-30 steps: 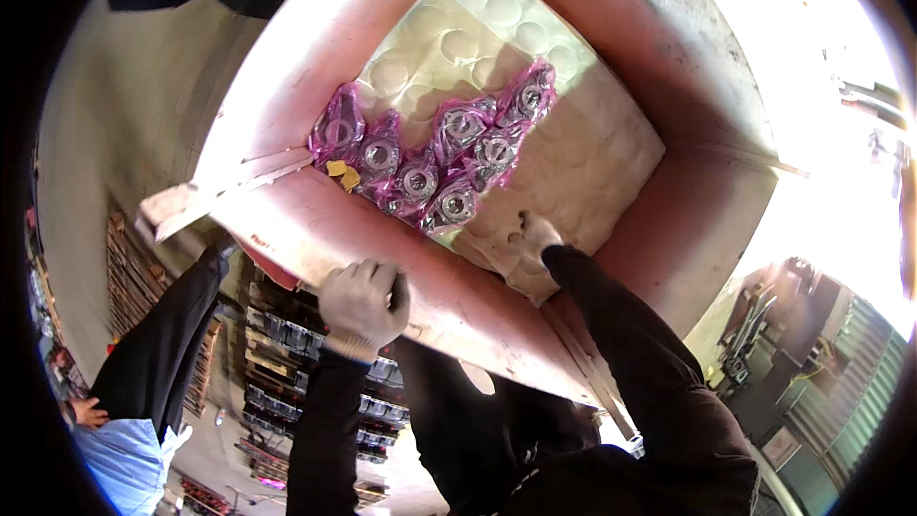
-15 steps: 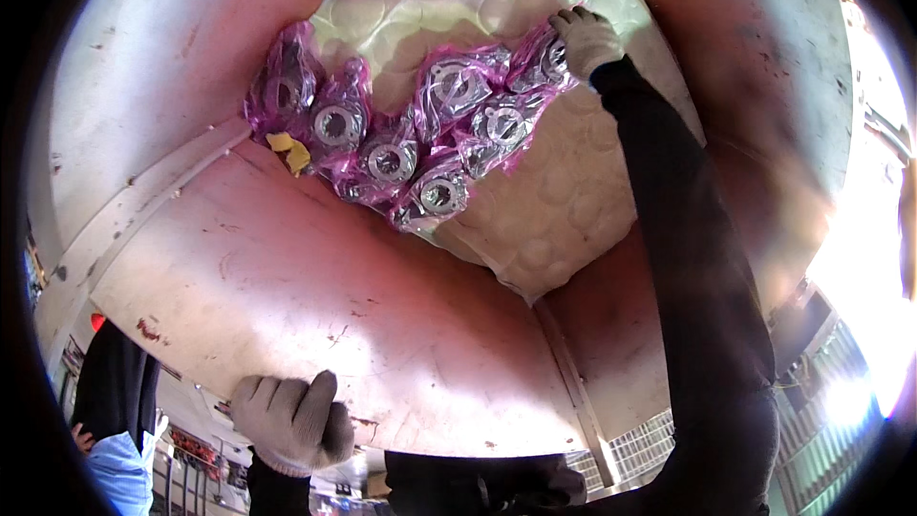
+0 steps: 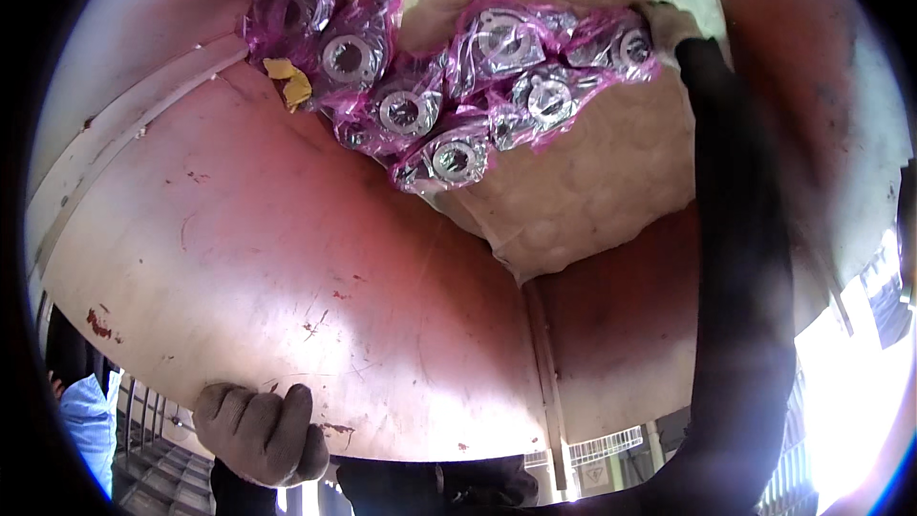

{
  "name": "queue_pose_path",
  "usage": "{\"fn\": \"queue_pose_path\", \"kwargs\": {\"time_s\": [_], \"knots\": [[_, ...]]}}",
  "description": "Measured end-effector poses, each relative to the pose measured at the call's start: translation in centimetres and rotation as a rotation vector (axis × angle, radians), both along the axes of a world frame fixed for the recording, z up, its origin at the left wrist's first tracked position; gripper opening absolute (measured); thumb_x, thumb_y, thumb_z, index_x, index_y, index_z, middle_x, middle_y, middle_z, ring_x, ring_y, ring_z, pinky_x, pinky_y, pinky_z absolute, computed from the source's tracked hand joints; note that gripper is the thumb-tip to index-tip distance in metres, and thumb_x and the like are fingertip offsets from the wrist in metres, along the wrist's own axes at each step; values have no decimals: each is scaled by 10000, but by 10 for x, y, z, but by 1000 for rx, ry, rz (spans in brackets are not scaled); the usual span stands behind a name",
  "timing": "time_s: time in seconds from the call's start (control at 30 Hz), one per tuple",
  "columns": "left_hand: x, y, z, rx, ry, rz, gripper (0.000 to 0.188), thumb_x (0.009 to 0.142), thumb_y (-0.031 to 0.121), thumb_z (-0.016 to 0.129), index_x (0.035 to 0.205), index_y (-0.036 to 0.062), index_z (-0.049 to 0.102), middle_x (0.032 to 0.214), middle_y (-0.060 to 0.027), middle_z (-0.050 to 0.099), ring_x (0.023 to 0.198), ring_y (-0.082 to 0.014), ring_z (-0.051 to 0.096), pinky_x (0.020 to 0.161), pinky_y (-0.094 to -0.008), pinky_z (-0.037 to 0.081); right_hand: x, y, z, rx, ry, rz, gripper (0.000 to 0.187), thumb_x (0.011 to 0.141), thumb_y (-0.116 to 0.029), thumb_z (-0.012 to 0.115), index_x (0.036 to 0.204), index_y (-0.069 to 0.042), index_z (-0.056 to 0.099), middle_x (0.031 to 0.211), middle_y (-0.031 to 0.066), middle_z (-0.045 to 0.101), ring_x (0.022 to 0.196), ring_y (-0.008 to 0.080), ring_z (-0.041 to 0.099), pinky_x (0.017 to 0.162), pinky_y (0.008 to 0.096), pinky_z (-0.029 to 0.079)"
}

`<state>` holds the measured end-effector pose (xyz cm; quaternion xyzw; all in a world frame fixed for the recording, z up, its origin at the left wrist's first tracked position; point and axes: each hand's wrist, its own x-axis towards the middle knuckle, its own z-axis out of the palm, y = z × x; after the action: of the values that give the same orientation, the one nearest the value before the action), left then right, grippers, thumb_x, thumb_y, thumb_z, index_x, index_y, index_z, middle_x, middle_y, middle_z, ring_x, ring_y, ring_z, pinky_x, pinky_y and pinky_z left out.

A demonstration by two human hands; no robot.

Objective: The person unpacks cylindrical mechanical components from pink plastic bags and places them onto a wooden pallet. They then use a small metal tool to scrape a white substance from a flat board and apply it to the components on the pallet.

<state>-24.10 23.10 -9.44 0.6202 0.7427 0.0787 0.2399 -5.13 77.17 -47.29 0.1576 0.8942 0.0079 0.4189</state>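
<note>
Several metal castings with round bores, each wrapped in clear pink-purple plastic (image 3: pixel 401 110), lie in a cluster inside a large metal bin (image 3: pixel 239 229). They rest on a pale sheet (image 3: pixel 592 162) that shows round bumps. At the right end of the cluster my gloved right hand (image 3: pixel 671 27) grips the outermost bagged metal casting (image 3: pixel 630 50); its fingers are dim and partly hidden. My gloved left hand (image 3: pixel 256 430) is closed over the bin's near rim, its fingers bent on the inner side.
A crumpled yellow scrap (image 3: pixel 289 82) lies at the cluster's left end. Scuffed, rust-marked walls with raised seams (image 3: pixel 543 354) surround the parts. Beyond the rim at lower left stands another person in blue and black (image 3: pixel 86 420). A metal mesh (image 3: pixel 602 444) shows below the rim.
The view has shifted, so the bagged castings appear higher and larger. My right hand stays at the right-end casting, and my left hand stays on the rim.
</note>
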Motion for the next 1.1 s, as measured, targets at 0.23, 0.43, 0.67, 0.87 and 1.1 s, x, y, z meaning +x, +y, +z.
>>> {"fn": "queue_pose_path", "kwargs": {"time_s": [0.23,0.43,0.67,0.87,1.1], "knots": [[0,7,12,-79,7,-3,322,715,305,545,770,26,696,599,-31,421,538,-197,404,543,-390,345,65,-2,19,-179,211,-154,623,695,-190,855,1228,-34,573,1212,224,645,1180,373,614,999,457,498],[-10,17,6,-68,-39,-10,320,550,294,659,771,65,692,620,-13,376,500,-175,388,485,-365,301,154,22,-19,-283,306,-535,562,770,-233,827,1198,4,550,1138,194,696,1098,359,656,951,437,517],[-2,10,11,9,-4,58,242,672,264,724,823,79,686,665,-15,457,551,-190,470,500,-375,359,144,-99,79,-544,154,-1070,105,878,-113,661,921,-19,638,948,42,658,892,170,654,837,364,557],[1,2,6,220,-45,141,145,725,233,722,755,118,638,682,-40,544,578,-226,555,532,-399,419,221,-181,203,-966,63,-1222,140,849,28,591,725,-36,608,840,67,599,812,177,644,879,396,593],[25,-19,13,289,29,354,225,830,325,710,825,103,676,796,-77,642,720,-287,640,664,-444,501,167,-351,417,-1143,108,-1588,612,753,4,765,1335,9,573,1169,38,675,1025,131,644,876,292,560]]}}
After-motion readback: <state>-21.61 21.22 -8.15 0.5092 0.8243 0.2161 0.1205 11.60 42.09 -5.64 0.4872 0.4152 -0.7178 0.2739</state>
